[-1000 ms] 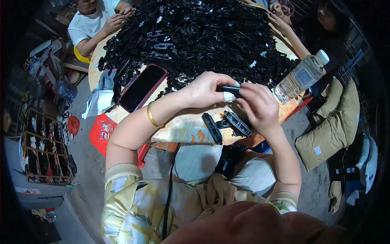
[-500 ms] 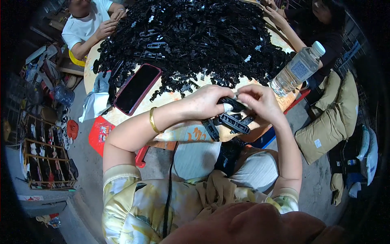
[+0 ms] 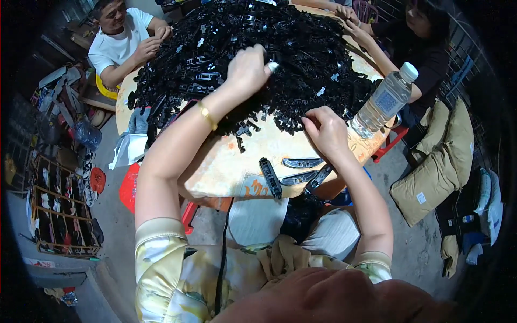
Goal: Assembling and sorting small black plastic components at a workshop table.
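Note:
My left hand [image 3: 247, 70] is over the large heap of small black plastic parts [image 3: 301, 59], its back turned up. The thumb, wrapped in white at the tip, sticks out to the right; the other fingers bend down out of sight. At the heap's near edge, my right hand [image 3: 327, 132] is closed with fingers curled and thumb against them. Whatever it may hold is hidden. Between my forearms, close to the table's front edge, lie long black slotted plastic pieces: one upright-lying piece [image 3: 270, 177], two slim ones [image 3: 302, 162] and another [image 3: 321, 175] beside my right wrist.
A clear water bottle [image 3: 383, 102] with a white cap stands right of my right hand. My left forearm mostly covers a phone. A grey glove [image 3: 139, 121] and white cloth [image 3: 129, 149] hang at the left edge. Co-workers [image 3: 121, 40] handle parts across the table [image 3: 215, 172].
My hands have parted. The left went forward and left onto the heap; the right shifted slightly to the heap's edge. The black pieces they held together now lie on the table.

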Tool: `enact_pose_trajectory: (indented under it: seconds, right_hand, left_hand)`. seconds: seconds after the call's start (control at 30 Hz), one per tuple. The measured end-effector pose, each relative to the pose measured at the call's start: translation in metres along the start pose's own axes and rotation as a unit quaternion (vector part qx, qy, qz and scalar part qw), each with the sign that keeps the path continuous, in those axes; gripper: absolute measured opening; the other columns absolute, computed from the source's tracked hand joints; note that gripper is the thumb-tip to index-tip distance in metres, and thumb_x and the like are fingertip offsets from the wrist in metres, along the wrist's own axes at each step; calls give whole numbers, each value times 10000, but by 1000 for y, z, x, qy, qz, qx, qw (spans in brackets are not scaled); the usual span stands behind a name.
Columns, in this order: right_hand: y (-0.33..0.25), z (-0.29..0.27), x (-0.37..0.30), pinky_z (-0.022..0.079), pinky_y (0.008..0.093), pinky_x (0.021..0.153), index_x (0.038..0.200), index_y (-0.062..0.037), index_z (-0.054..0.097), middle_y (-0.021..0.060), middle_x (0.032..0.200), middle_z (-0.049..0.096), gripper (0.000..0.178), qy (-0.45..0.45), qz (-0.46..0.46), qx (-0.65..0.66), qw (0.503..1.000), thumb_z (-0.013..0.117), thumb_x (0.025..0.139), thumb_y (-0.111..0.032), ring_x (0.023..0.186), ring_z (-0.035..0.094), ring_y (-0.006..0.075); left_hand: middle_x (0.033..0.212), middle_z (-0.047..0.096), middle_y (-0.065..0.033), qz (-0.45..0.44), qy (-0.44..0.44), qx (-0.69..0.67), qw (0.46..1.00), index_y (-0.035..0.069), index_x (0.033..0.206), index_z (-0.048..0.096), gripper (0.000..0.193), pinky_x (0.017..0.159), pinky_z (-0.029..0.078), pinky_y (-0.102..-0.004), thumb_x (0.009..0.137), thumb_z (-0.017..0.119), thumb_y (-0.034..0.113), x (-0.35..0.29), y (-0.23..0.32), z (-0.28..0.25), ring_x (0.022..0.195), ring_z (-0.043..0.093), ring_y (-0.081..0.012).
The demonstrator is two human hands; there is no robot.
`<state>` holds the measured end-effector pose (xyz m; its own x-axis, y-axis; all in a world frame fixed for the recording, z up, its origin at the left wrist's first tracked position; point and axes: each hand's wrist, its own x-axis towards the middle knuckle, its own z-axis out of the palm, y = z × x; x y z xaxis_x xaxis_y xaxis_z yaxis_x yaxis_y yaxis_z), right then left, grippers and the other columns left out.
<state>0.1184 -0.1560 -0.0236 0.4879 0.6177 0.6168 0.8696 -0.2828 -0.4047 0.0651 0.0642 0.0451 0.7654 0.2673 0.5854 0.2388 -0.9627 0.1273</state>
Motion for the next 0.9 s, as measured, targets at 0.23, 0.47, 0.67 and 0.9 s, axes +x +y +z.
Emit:
enact_pose_trajectory:
  seconds: [0.23,0.47,0.67,0.9]
  right_hand:
    - [-5,-3,3,489,399,665,843,-44,681,142,796,606,185,-40,35,-3,999,636,797,-217,739,611,319]
    - [-9,-2,8,483,380,655,830,-30,645,135,784,608,146,-63,65,15,996,645,770,-164,731,610,302]
    - [-12,1,3,485,375,648,844,-41,585,121,783,616,133,-34,17,-27,999,642,757,-125,729,614,297]
    - [-8,-12,5,485,295,570,822,-28,641,111,735,632,92,49,37,62,996,668,762,-93,612,619,217]
  left_hand:
    - [823,623,-195,-37,26,69,997,4,1120,444,454,723,498,-446,756,660,168,37,-8,32,803,600,-370]
    - [842,615,-70,-120,8,-315,941,33,1230,423,450,670,512,-309,815,600,29,10,-7,18,749,606,-174]
    - [957,557,-56,-261,-140,-693,657,41,1180,398,391,827,542,-319,823,530,-51,-45,17,-5,890,598,-149]
    - [851,595,-107,-289,-204,-735,578,-10,1205,370,428,772,556,-288,812,529,-68,-79,33,-8,767,640,-170]
